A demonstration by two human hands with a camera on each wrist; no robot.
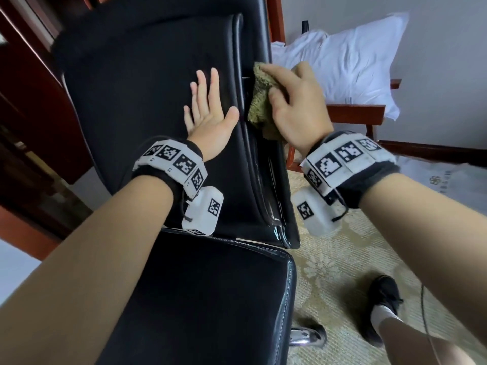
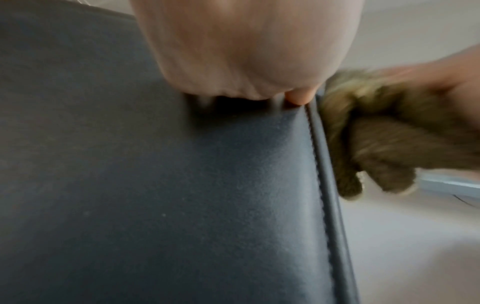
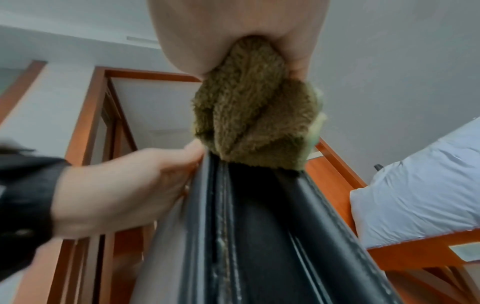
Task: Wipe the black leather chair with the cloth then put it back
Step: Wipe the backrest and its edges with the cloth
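Observation:
The black leather chair fills the head view, backrest above and seat below. My left hand lies flat on the front of the backrest with straight fingers, thumb near the piped edge. My right hand grips a bunched olive-green cloth and presses it on the backrest's right side edge. In the right wrist view the cloth sits on the edge's seam, squeezed by my palm. The left wrist view shows the cloth just beyond the piping.
A wooden chair frame carrying a white pillow stands right of the black chair. Dark wood furniture is on the left. Patterned carpet, my shoe and a chrome chair base lie below.

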